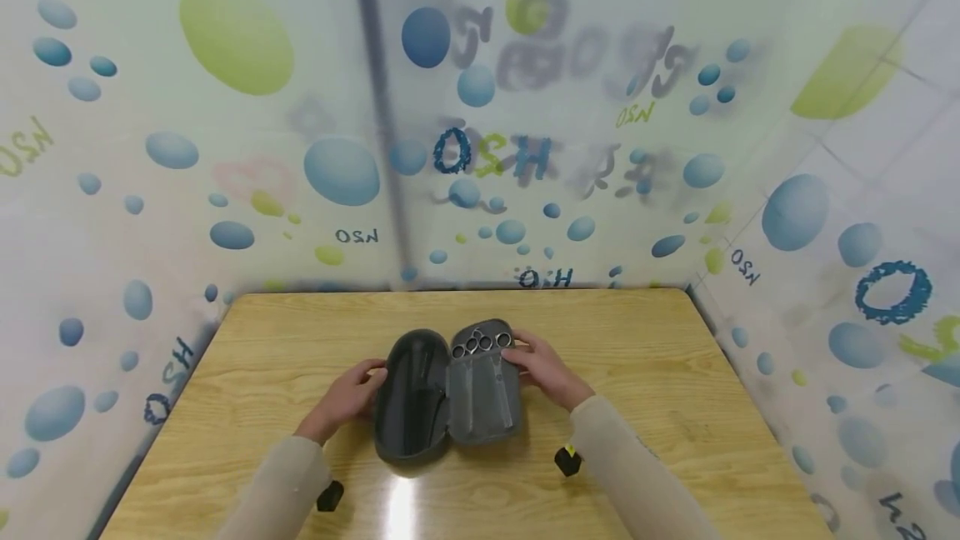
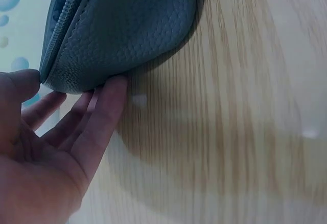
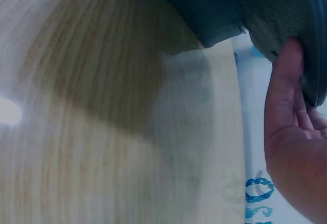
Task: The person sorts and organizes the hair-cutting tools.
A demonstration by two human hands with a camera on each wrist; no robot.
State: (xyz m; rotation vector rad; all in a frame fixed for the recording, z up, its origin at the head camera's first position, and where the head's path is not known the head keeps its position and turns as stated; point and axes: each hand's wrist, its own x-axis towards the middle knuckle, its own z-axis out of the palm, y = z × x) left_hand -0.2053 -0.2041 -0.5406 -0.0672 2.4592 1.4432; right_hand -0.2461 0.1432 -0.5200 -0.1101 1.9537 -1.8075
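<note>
A grey zip case (image 1: 392, 440) lies spread open on the table, its dark hollow half at left and its panel half at right. Several silver finger rings (image 1: 485, 343), which look like scissors handles, stick out above the grey inner panel (image 1: 483, 407). My left hand (image 1: 352, 397) grips the outer edge of the hollow half; in the left wrist view its thumb meets the zip (image 2: 60, 35) and its fingers lie under the pebbled shell. My right hand (image 1: 551, 373) holds the panel half at its upper right edge, thumb in front, fingers behind. The rings' lower parts are hidden.
The wooden table (image 1: 637, 373) reaches back to a wall (image 1: 300, 257) printed with blue and green spots. Another wall (image 1: 847, 190) rises along the right side. A small black block (image 1: 330, 496) sits by the left sleeve, another (image 1: 567, 461) by the right.
</note>
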